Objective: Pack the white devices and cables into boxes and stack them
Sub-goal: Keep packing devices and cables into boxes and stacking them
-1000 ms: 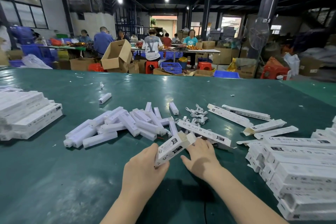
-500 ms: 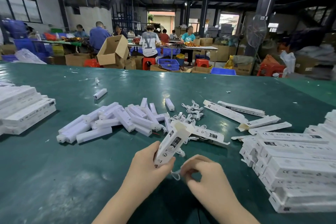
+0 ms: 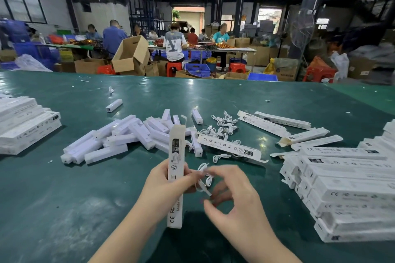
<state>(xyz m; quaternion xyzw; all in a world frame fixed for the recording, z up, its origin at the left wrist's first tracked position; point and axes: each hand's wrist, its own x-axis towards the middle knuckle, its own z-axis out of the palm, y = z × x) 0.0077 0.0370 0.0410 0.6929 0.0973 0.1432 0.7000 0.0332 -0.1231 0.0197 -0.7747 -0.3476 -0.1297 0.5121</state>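
Observation:
My left hand (image 3: 162,188) grips a long white box (image 3: 176,156) that stands almost upright, its open flap at the top. My right hand (image 3: 233,196) pinches a small coiled white cable (image 3: 204,179) just right of the box. A heap of white bar-shaped devices (image 3: 128,134) lies on the green table (image 3: 64,209) beyond my hands. Loose white cables (image 3: 224,124) lie behind them, next to a flat box (image 3: 230,147). Stacked boxes stand at the right (image 3: 352,194) and at the left (image 3: 23,124).
Several unfolded boxes (image 3: 277,124) lie scattered at the back right of the table. One device (image 3: 114,105) lies alone farther back. Beyond the table's far edge people work at other tables among cardboard cartons (image 3: 132,53), blue crates and red stools.
The box has swung from a slant to nearly upright in my left hand. My right hand left the table with a cable and now holds it higher, beside the box.

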